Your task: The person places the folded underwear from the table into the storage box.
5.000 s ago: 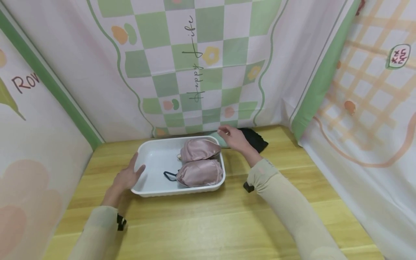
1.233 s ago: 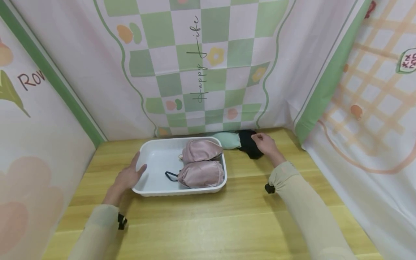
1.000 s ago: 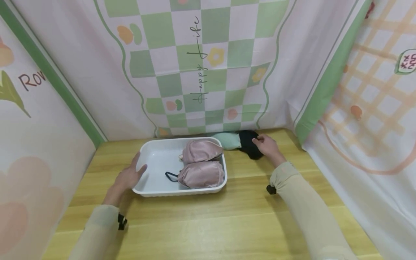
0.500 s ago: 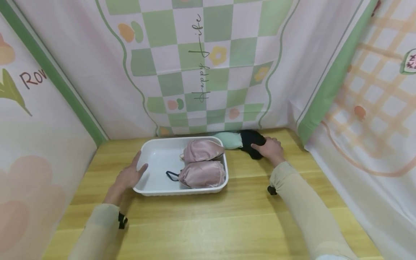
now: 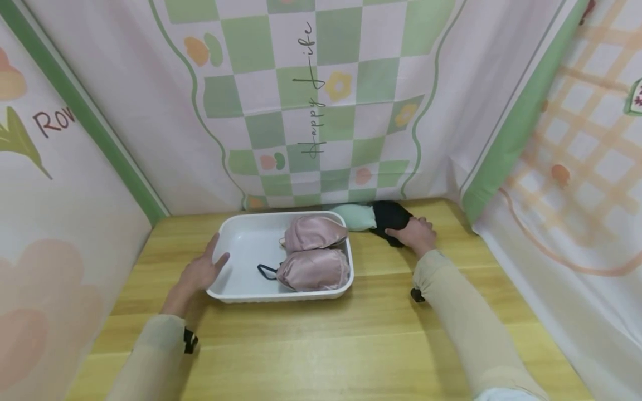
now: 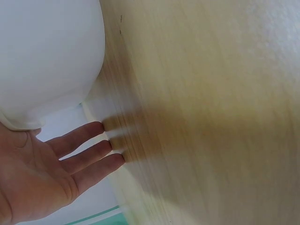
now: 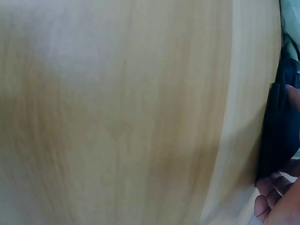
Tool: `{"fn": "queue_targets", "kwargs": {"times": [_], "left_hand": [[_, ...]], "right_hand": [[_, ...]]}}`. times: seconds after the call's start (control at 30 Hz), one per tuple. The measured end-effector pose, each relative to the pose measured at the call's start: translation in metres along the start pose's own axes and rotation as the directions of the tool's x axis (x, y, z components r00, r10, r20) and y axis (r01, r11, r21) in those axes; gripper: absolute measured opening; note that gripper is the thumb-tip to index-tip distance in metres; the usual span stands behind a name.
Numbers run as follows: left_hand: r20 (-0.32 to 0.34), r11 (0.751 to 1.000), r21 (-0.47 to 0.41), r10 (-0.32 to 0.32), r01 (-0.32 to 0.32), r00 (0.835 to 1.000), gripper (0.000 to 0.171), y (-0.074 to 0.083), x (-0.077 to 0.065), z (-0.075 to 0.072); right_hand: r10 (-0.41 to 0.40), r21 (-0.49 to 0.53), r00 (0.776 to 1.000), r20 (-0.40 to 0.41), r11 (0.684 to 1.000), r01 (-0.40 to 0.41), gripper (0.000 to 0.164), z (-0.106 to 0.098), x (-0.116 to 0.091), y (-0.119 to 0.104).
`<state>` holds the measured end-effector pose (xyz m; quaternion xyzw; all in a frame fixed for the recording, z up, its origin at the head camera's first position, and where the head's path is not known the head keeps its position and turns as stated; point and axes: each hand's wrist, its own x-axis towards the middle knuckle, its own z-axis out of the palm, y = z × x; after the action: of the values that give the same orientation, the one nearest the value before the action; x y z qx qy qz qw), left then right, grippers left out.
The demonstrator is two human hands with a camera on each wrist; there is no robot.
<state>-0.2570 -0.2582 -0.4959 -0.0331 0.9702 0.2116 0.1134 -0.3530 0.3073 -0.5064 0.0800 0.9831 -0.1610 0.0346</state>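
Observation:
A white tray (image 5: 246,298) stands on the table, and my left hand (image 5: 198,272) rests at its left rim. The thumb lies over the rim while straight fingers reach down outside, as the left wrist view shows. Two pink satin bundles (image 5: 313,269) lie in the tray's right half, the nearer with a black loop (image 5: 266,272). Behind and right of the tray is a black cloth item (image 5: 390,216), gripped at its right end by my right hand (image 5: 418,235), thumb on the near side and fingers curled behind. A mint-green cloth item (image 5: 355,217) adjoins the black one.
The wooden table (image 5: 301,351) ends at a patterned curtain (image 5: 311,111) directly behind the cloth items. More printed curtain (image 5: 577,167) hangs at the right, and another printed panel (image 5: 55,200) stands on the left.
My right hand has moved from above the mint item rightward and down onto the black cloth item, and its fingers have closed round the right end. The left hand and tray stay put.

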Motion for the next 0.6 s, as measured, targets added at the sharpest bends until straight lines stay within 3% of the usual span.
{"fn": "queue_targets", "kwargs": {"times": [0.6], "left_hand": [[0.006,1.000,-0.004,0.010,-0.010,1.000,0.082,0.0047,-0.0051,-0.0024]], "right_hand": [[-0.077,0.047,0.994,-0.073,0.996,0.081,0.060,0.0060,-0.0048,0.0028]]}}
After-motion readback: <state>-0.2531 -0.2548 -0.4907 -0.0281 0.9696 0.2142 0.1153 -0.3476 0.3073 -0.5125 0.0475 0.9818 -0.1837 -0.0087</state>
